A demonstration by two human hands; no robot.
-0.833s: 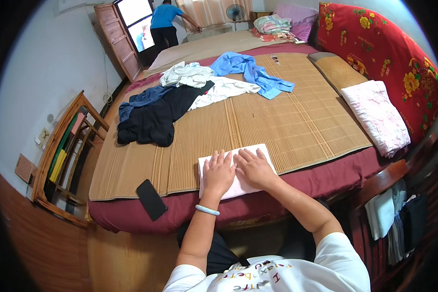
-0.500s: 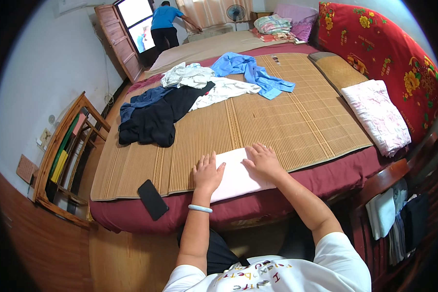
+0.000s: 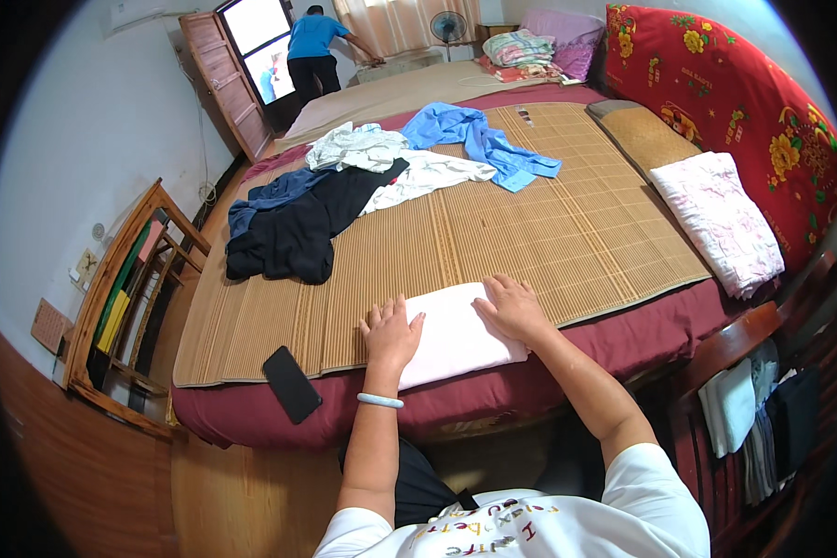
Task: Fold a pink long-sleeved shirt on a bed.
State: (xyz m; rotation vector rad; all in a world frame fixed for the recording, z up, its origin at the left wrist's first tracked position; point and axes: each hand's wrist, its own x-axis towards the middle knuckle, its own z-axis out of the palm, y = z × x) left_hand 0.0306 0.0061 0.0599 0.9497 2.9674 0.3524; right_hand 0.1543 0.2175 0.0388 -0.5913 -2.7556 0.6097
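A folded pale pink-white cloth (image 3: 460, 337) lies flat at the near edge of the bed, partly on the bamboo mat (image 3: 511, 251). My left hand (image 3: 391, 335) rests at its left edge, fingers stretched out and thumb on the cloth. Over its right edge lies my right hand (image 3: 514, 308), palm down with the fingers extended. A pale bangle (image 3: 379, 401) circles my left wrist. To the left of that hand, a black phone (image 3: 292, 384) lies across the mat's edge.
Farther back lie black clothing (image 3: 288, 232), a white patterned garment (image 3: 358, 147) and a blue shirt (image 3: 479, 139). A folded pink-white quilt (image 3: 721, 223) sits at the right. Folded clothes (image 3: 758, 409) rest on a dark wooden chair. Another person (image 3: 316, 51) bends beyond the bed.
Both hands have slid slightly apart, the left one to the left and the right one to the right. More of the cloth's surface shows between them.
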